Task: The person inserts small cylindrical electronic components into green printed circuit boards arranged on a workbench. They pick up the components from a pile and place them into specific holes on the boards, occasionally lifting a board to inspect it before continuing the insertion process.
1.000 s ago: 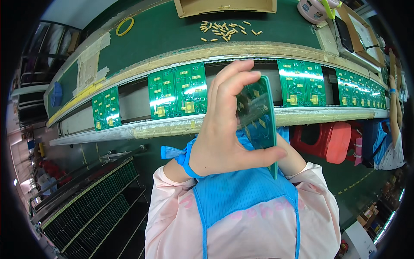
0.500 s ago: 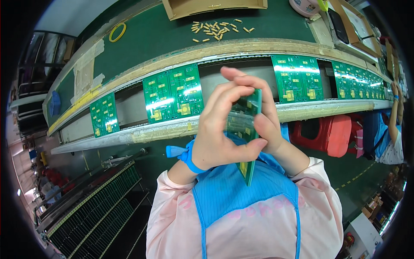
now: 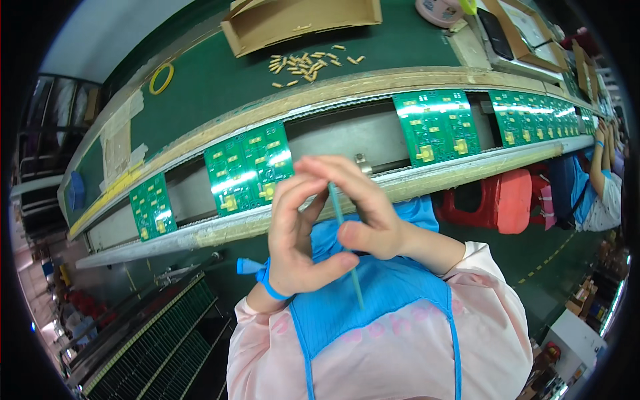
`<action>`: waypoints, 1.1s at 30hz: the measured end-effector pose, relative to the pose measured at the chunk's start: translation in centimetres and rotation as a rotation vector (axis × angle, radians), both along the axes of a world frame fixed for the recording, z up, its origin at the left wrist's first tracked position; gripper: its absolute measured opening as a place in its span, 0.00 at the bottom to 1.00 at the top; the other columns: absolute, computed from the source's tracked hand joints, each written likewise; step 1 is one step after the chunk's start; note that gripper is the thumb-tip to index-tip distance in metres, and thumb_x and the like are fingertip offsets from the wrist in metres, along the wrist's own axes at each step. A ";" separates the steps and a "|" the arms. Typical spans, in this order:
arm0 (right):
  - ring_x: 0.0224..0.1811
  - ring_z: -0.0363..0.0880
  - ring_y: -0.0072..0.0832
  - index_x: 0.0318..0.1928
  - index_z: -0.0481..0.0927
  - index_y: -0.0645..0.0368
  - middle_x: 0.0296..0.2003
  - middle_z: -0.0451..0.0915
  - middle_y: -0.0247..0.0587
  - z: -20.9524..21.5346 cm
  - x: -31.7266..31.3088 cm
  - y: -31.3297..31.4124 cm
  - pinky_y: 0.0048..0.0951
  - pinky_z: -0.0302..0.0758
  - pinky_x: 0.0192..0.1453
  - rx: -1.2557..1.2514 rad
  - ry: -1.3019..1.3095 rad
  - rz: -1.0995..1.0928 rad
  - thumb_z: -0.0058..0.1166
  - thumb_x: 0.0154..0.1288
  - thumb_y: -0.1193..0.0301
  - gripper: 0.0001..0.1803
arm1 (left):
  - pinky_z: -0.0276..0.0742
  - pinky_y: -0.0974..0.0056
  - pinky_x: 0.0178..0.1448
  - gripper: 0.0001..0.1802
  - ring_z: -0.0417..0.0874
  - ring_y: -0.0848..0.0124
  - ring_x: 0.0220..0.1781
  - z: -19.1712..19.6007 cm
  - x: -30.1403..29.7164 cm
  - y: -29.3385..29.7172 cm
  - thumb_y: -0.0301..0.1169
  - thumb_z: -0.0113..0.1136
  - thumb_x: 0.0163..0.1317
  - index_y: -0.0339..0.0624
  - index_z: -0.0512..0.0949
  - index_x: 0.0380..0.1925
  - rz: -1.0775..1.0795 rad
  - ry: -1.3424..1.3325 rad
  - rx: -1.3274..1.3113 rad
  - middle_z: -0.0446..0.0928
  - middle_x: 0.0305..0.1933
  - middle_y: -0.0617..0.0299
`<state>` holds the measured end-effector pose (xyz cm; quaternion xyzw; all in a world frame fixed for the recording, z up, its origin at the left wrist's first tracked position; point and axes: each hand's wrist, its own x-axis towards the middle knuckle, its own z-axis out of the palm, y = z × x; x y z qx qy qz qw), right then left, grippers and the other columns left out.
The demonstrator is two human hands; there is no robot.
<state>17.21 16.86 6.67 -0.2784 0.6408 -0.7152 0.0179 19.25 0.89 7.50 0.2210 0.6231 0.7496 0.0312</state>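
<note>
In front of my chest, a green circuit board [image 3: 358, 287] is held almost edge-on, so only its thin side shows. My left hand [image 3: 290, 250], with a blue band at the wrist, is curved around one side with its thumb near the board's middle. On the other side is my right hand [image 3: 373, 223], its thumb near the board's face and its fingertips meeting the left ones at the top edge. Just beyond my hands, a pair of green boards [image 3: 248, 167] lies on the conveyor rail [image 3: 320, 215].
More boards [image 3: 437, 127] sit along the conveyor to the right. Behind it are small tan cylindrical parts [image 3: 303, 65], an open cardboard box [image 3: 300, 43] and a yellow ring [image 3: 155, 90]. A rack of boards [image 3: 147, 333] stands lower left, a red stool [image 3: 513, 200] right; another person's arm [image 3: 602, 143] is far right.
Both hands and the board have shifted left and slightly down in the view. The board has turned from a slanted face to nearly edge-on. The scene has tilted a little.
</note>
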 end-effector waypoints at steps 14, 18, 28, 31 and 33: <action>0.62 0.61 0.40 0.56 0.63 0.59 0.56 0.62 0.52 -1.4 1.4 -1.4 0.41 0.56 0.68 -0.268 -0.009 -0.008 0.64 0.54 0.66 0.32 | 0.59 0.55 0.67 0.27 0.66 0.61 0.55 -0.9 0.3 -0.3 0.31 0.63 0.47 0.38 0.68 0.49 0.097 0.139 -0.011 0.64 0.52 0.50; 0.62 0.60 0.39 0.53 0.63 0.57 0.56 0.61 0.52 -1.4 1.5 -1.1 0.40 0.55 0.68 -0.277 -0.024 0.017 0.65 0.53 0.66 0.30 | 0.59 0.52 0.67 0.28 0.67 0.59 0.53 -0.5 -0.2 -0.3 0.33 0.63 0.46 0.38 0.68 0.49 0.079 0.212 -0.054 0.65 0.50 0.50; 0.56 0.59 0.40 0.46 0.66 0.57 0.51 0.62 0.51 -0.5 1.6 -0.6 0.40 0.58 0.62 -0.099 0.021 -0.011 0.68 0.45 0.62 0.31 | 0.63 0.54 0.56 0.25 0.67 0.57 0.47 -0.2 0.0 -0.5 0.35 0.62 0.43 0.40 0.69 0.43 0.080 0.217 -0.092 0.67 0.43 0.55; 0.53 0.60 0.38 0.45 0.66 0.57 0.47 0.63 0.47 -0.2 1.6 -0.5 0.39 0.60 0.58 -0.082 0.031 -0.029 0.67 0.44 0.62 0.30 | 0.64 0.54 0.56 0.24 0.67 0.58 0.46 -0.3 0.3 -0.4 0.34 0.62 0.44 0.40 0.70 0.43 0.090 0.202 -0.104 0.67 0.44 0.54; 0.50 0.60 0.36 0.44 0.66 0.57 0.44 0.63 0.44 0.1 1.5 -0.4 0.38 0.61 0.56 -0.059 0.043 -0.033 0.67 0.44 0.63 0.29 | 0.64 0.55 0.56 0.24 0.67 0.58 0.46 -0.1 0.3 -0.3 0.33 0.62 0.44 0.40 0.70 0.43 0.094 0.203 -0.103 0.67 0.44 0.54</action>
